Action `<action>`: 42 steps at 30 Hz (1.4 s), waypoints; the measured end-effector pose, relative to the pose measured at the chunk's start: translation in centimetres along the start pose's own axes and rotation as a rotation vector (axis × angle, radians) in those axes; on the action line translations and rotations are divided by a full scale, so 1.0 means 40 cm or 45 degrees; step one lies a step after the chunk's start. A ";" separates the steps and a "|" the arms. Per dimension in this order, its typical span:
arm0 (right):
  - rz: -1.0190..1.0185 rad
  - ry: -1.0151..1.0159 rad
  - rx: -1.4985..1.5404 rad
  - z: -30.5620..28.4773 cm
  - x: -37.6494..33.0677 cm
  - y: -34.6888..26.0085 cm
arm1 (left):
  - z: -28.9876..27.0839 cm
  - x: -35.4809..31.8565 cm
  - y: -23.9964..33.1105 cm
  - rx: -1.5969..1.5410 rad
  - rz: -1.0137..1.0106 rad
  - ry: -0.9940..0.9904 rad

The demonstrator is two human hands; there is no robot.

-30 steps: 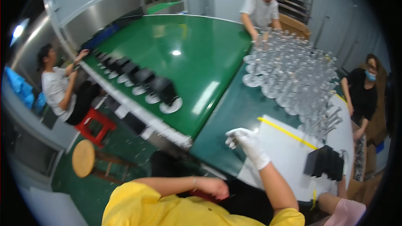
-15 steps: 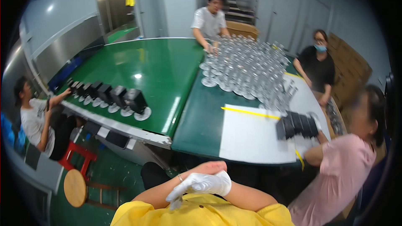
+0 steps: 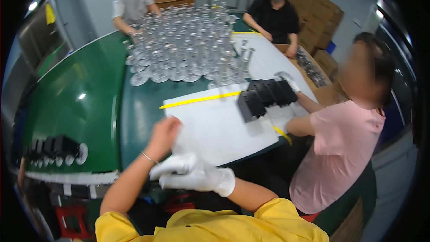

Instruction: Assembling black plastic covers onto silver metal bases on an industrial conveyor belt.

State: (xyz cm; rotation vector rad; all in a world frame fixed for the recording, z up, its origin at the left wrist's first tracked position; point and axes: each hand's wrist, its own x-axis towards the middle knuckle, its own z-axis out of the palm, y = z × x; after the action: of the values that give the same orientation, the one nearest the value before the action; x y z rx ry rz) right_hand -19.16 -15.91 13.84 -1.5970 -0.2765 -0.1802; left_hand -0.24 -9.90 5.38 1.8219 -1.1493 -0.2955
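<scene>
My bare left hand (image 3: 165,132), a bracelet at its wrist, is raised over the near left edge of a white sheet (image 3: 210,139). Motion blurs its fingers, and I see no object in it. Just below, my right hand (image 3: 192,173) wears a white glove. Its thumb and fingers are apart, pointing left beside my left wrist, and it holds nothing. Several black box-shaped pieces (image 3: 264,96) lie in a row on the sheet's far right. A yellow strip (image 3: 201,100) runs along the sheet's far edge.
Many clear, round-based stands (image 3: 179,54) crowd the table beyond. More black pieces (image 3: 56,145) with round bases line the left edge. A co-worker in pink (image 3: 345,143) sits close on my right, gloved hand at the black boxes. Two people work across the table, near an open carton (image 3: 309,65).
My view has swung right. My left hand has moved forward from beside the gloved right hand to over the white sheet. The right hand's thumb and fingers now show apart.
</scene>
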 end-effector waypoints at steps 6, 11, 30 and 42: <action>-0.027 1.032 -1.843 -0.436 -0.048 0.081 | -0.136 0.342 -0.391 0.996 -0.084 0.312; 0.321 0.901 -2.310 -0.555 -0.088 0.157 | -0.101 0.378 -0.440 1.182 -0.330 0.225; -0.200 0.903 -1.828 -0.287 -0.093 0.097 | -0.156 0.134 -0.365 1.123 -0.312 0.214; -0.571 0.767 -1.600 -0.116 0.125 -0.028 | -0.003 -0.368 -0.024 0.803 -0.020 0.114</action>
State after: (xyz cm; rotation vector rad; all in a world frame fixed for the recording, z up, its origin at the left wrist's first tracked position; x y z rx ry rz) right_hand -14.45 -20.20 16.55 -2.5625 -0.0089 -1.3665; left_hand -7.46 2.16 0.89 2.3579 -1.2524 0.1647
